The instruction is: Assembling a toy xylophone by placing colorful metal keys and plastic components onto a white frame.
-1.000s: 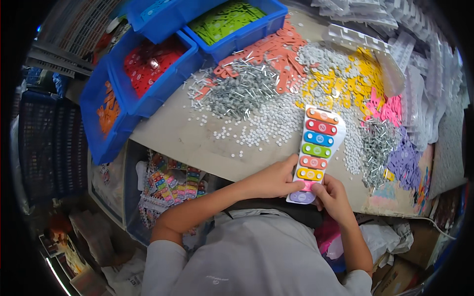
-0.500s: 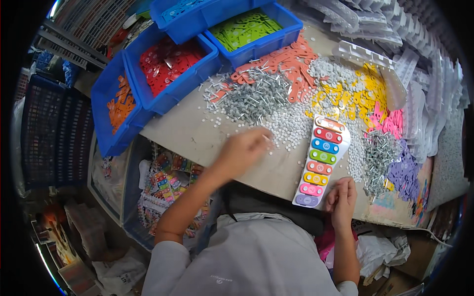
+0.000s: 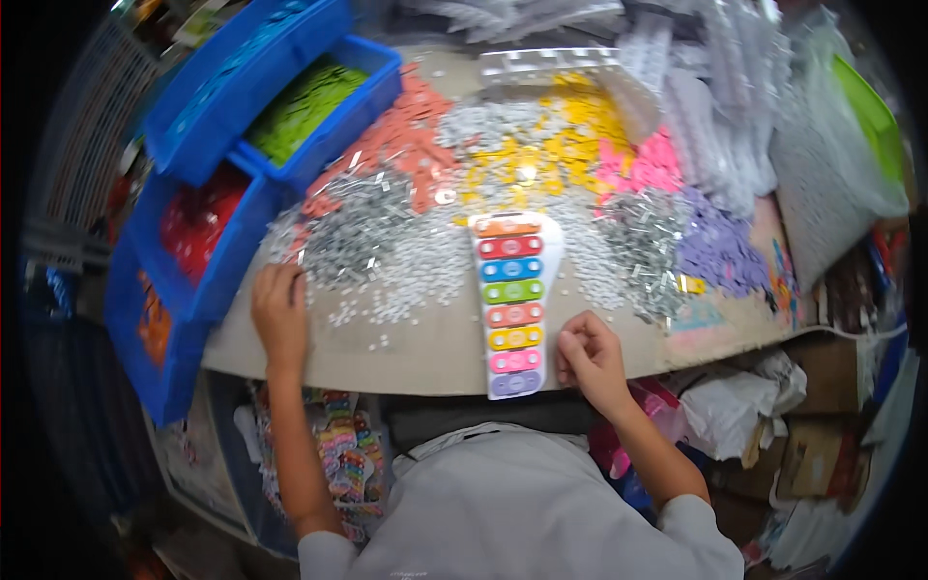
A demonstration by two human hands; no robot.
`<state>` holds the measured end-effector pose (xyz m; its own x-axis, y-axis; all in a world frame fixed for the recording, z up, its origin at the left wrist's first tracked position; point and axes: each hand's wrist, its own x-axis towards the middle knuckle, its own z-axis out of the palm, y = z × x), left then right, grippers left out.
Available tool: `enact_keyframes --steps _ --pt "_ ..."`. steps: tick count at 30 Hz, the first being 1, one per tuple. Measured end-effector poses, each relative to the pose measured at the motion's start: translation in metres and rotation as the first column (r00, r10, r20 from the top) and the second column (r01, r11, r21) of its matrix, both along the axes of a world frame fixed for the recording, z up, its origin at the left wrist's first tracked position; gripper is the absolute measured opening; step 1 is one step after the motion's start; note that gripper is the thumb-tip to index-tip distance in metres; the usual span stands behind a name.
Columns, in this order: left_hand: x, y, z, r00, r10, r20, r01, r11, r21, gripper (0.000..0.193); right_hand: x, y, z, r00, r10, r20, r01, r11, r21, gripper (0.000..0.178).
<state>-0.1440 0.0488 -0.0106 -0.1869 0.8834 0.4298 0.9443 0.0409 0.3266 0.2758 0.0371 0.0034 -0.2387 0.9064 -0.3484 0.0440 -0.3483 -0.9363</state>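
A toy xylophone (image 3: 513, 292) with a white base and a column of coloured bars stands lengthwise before me, its purple bar at the table's front edge. Just right of its lower bars is my right hand (image 3: 592, 360), its fingers curled and thumb against them; anything inside is hidden. My left hand (image 3: 280, 314) rests at the left end of the silver rivet pile (image 3: 360, 224), fingers together and bent down. Its fingertips are slightly blurred, and whatever they pinch is hidden. Small white caps (image 3: 416, 280) lie scattered between that pile and the xylophone.
Blue bins (image 3: 224, 304) with red, orange, green and blue bars stand at left. Coral (image 3: 411, 135), yellow (image 3: 590, 116), pink (image 3: 655, 162) and purple bars (image 3: 720, 253) lie behind and right, beside more rivets (image 3: 643, 253). Clear plastic trays (image 3: 715, 126) are stacked far right.
My view has turned, shifting the table leftward in the picture. My left hand has gone from in front of the caps to the left end of the rivets. My right hand stays beside the xylophone.
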Motion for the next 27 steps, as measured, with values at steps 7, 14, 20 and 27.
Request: enact_keyframes --steps 7,14,20,27 --pt "-0.003 0.005 -0.006 0.997 -0.002 0.081 0.002 1.0 -0.001 0.007 0.073 0.076 0.028 0.564 -0.513 0.647 -0.11 0.729 0.675 0.009" --pt "0.0 0.006 -0.008 1.0 0.025 0.01 -0.025 0.999 -0.03 0.008 0.165 0.14 0.008 0.318 -0.644 0.696 -0.214 0.667 0.714 0.012" --pt "0.026 -0.013 0.013 0.868 0.108 0.485 -0.118 0.993 -0.009 0.011 0.174 0.153 -0.014 0.518 -0.488 0.703 -0.069 0.795 0.603 0.01" --pt "0.112 -0.042 0.05 0.194 0.051 0.98 0.357 0.926 -0.119 0.016 0.163 0.135 -0.002 0.498 -0.675 0.544 0.051 0.649 0.759 0.009"
